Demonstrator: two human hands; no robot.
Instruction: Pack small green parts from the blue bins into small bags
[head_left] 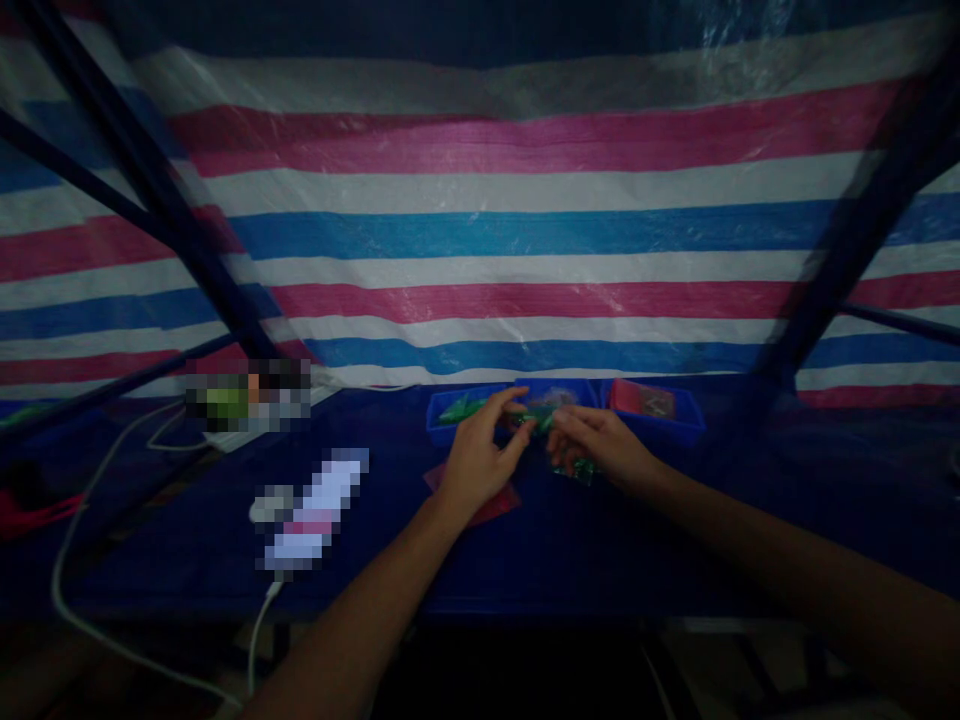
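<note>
My left hand (480,455) and my right hand (600,442) meet over the blue table, in front of the blue bins. A small green plastic packet (537,416) is between their fingertips; its exact shape is blurred in the dim light. My left thumb and fingers curve around its left side, while the right fingers pinch its right side. Under my right fingers is a shiny green piece (577,470). Below my left hand a flat, see-through red packet (496,505) lies on the table, partly covered by the wrist.
The left blue bin (442,434) contains green packets, the right one (686,428) a red packet (634,397). A middle bin (531,384) is partly hidden by my hands. On the left are a blurred-out phone-like object (319,510), a white cable (64,560) and a power strip (225,438).
</note>
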